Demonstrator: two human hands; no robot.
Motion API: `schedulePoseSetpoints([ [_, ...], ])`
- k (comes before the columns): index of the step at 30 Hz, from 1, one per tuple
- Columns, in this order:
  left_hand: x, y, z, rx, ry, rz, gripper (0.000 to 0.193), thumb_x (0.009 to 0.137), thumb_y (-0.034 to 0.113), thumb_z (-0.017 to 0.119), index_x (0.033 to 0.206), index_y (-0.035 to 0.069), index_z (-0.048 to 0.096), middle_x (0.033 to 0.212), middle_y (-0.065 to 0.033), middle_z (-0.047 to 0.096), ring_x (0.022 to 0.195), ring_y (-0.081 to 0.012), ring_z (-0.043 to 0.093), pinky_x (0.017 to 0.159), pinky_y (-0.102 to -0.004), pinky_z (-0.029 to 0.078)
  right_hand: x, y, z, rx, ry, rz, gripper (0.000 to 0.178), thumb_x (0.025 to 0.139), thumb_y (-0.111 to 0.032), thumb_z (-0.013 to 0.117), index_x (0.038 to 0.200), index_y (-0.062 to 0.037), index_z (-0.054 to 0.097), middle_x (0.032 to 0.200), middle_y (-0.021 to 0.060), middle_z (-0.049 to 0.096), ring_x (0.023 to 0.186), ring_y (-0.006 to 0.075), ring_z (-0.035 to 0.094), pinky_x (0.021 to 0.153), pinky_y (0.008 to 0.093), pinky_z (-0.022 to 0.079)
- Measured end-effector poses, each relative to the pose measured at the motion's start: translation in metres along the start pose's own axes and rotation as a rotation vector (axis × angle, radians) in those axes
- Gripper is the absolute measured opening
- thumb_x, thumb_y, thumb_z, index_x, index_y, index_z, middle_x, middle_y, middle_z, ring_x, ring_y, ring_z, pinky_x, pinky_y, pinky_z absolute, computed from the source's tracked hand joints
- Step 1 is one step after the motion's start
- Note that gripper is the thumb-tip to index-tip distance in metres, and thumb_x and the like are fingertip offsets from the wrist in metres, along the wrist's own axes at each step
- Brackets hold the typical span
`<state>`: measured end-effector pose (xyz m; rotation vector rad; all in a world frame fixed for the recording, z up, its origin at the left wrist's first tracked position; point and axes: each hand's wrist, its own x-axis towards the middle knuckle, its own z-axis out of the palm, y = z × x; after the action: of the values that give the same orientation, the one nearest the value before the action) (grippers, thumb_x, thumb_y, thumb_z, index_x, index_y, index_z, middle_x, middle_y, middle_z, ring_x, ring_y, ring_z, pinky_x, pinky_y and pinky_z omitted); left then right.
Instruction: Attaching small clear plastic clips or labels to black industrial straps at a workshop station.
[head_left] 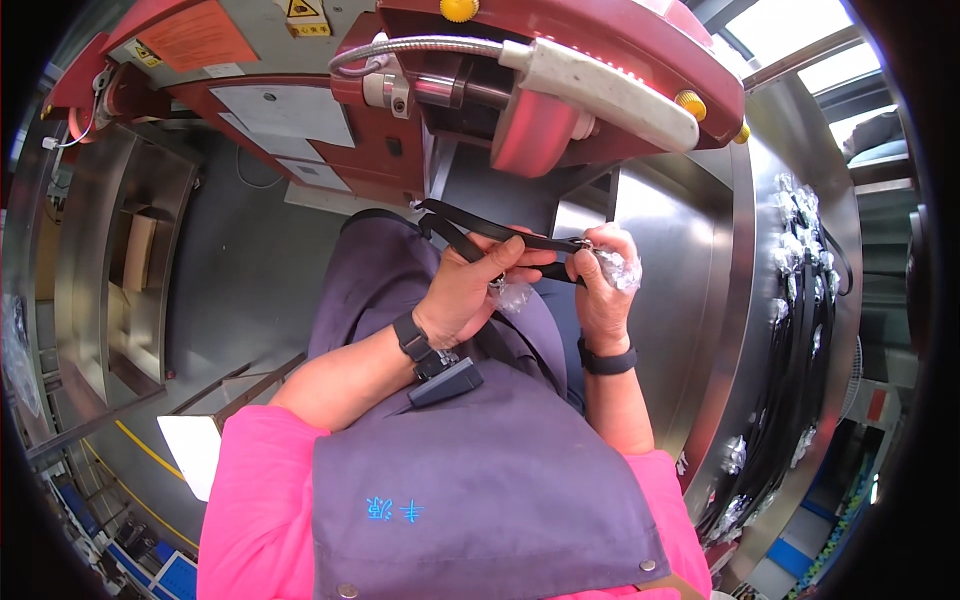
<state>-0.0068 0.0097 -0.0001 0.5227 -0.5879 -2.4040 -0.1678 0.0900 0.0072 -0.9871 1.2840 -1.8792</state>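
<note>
A thin black strap [470, 218] stretches between my two hands in front of my apron, bent back on itself at its left end. My left hand [468, 288] is closed round the strap, its thumb lying on top. A crumpled clear plastic wrap [513, 297] hangs just under those fingers. At the strap's right end, my right hand [602, 300] pinches it between thumb and fingers. Another clear plastic wrap [622, 270] bunches up there around a small shiny metal part, mostly hidden.
Ahead stands a red machine [690, 50] with a reddish wheel [535, 135] under a pale guard [610, 95]. Several black straps with plastic-wrapped ends [800, 330] lie along the metal bench [675, 260] at right. Metal shelving [85, 270] stands at left.
</note>
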Motion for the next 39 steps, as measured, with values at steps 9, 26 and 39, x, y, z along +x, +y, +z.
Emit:
schedulePoseSetpoints([
  [9,0.003,-0.023,-0.009,-0.095,0.102,-0.322,0.023,0.095,0.024,0.058,0.100,0.003,0.062,0.080,-0.0061,0.066,0.073,-0.0176,0.067,0.070,-0.0300,0.054,0.002,-0.006,0.044,0.220,0.200,0.082,0.017,0.089,-0.002,0.061,0.084,-0.0089,0.047,0.081,0.0043,0.053,0.076,0.0160,0.053,0.066,0.0304,0.045],
  [26,0.010,-0.010,-0.025,-0.107,-0.037,-0.131,0.049,0.098,0.038,0.048,0.135,0.006,0.046,0.132,-0.0075,0.054,0.118,-0.0186,0.049,0.102,-0.0346,0.038,0.000,-0.007,0.015,-0.522,-0.253,0.345,0.022,0.089,-0.010,0.062,0.107,0.0007,0.065,0.107,0.0112,0.058,0.093,0.0185,0.058,0.081,0.0290,0.045],
  [39,0.007,0.003,-0.034,0.063,0.080,0.028,0.024,0.092,0.012,0.063,0.114,0.001,0.063,0.097,-0.0103,0.068,0.087,-0.0162,0.065,0.079,-0.0271,0.052,0.014,-0.026,0.031,-0.837,-0.227,0.029,0.009,0.081,-0.003,0.067,0.089,0.0007,0.063,0.076,0.0134,0.061,0.067,0.0225,0.059,0.063,0.0304,0.046],
])
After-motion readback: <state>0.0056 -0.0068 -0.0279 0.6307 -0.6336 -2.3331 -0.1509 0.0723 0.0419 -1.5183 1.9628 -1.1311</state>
